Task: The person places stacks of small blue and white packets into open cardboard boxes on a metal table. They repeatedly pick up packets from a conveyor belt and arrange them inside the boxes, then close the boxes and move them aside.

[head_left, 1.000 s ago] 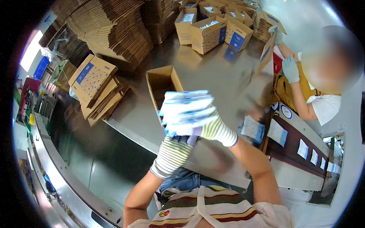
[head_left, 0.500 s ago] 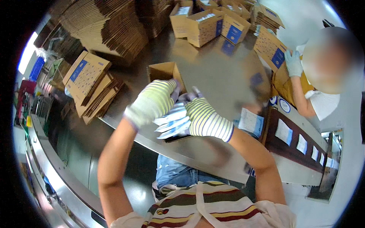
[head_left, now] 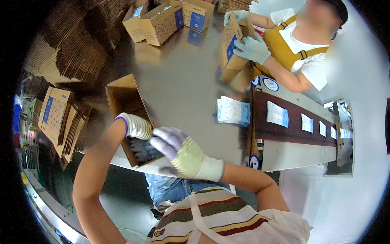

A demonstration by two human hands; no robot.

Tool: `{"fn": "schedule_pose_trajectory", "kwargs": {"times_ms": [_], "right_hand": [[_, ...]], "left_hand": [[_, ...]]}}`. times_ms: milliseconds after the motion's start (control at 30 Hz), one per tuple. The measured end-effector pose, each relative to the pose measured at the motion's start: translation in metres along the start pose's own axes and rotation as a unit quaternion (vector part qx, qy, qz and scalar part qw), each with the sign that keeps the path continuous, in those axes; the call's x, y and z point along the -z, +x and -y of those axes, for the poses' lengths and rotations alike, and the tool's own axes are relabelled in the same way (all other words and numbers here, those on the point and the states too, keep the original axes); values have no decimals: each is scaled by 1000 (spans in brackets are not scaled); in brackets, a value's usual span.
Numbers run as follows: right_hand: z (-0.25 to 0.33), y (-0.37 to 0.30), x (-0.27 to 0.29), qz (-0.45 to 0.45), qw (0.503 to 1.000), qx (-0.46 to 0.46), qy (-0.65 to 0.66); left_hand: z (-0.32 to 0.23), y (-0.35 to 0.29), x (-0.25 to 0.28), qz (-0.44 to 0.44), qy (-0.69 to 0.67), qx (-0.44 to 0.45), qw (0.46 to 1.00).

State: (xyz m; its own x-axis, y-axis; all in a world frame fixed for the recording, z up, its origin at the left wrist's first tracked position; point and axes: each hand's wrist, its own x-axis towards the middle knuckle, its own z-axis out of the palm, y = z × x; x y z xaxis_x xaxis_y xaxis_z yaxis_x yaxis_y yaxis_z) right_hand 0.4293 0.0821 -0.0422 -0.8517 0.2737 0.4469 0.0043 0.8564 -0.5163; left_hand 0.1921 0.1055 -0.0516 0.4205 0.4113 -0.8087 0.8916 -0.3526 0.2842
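In front of me, an upright cardboard box (head_left: pixel 124 87) stands with its top uncovered, at the table's near edge. My left hand (head_left: pixel 140 127), in a striped knit glove, reaches down inside it. Its dark-coated fingers look spread apart and empty, though shadow blurs them. Just outside the box's right wall is my right hand (head_left: pixel 185 154), gloved alike, its fingers stretched toward the rim and holding nothing I can see. The box's bottom is hidden by my left hand and shade. A small pile of white-and-blue packets (head_left: pixel 233 110) lies to the right, by the belt.
A dark red conveyor belt (head_left: pixel 264 105) carries single packets on the right. Across the table a co-worker's gloved hands (head_left: pixel 252 49) hold another carton (head_left: pixel 232 49). Filled cartons (head_left: pixel 162 26) stand at the back. Flattened cartons (head_left: pixel 55 114) lean at left, beside tall cardboard stacks (head_left: pixel 65 53).
The packets between my hands are gone from view. My left hand has gone down into the box, and my right has come away with its fingers extended. The view has swung rightward.
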Motion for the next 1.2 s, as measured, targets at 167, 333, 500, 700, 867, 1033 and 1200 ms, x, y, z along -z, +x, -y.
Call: {"fn": "schedule_pose_trajectory", "kwargs": {"times_ms": [167,333,500,700,867,1033,1200], "right_hand": [[-14,5,-19,-7,999,-26,23],[-94,8,100,89,980,-167,-60],[-245,-57,171,438,818,-329,-175],[-123,-45,80,384,839,-250,-292],[-70,-79,10,363,887,-200,-202],[-69,25,45,127,961,-91,226],[-21,116,6,-36,938,72,337]], "left_hand": [[-41,-36,-25,-245,-106,41,963],[-99,-76,-58,-420,-26,111,900],[-102,-64,-40,-374,-37,122,919],[-96,-73,-63,-378,-69,140,912],[-89,-60,-58,-370,-68,140,916],[-89,-64,-67,-373,-92,148,911],[-82,-43,-94,-446,-147,134,873]]}}
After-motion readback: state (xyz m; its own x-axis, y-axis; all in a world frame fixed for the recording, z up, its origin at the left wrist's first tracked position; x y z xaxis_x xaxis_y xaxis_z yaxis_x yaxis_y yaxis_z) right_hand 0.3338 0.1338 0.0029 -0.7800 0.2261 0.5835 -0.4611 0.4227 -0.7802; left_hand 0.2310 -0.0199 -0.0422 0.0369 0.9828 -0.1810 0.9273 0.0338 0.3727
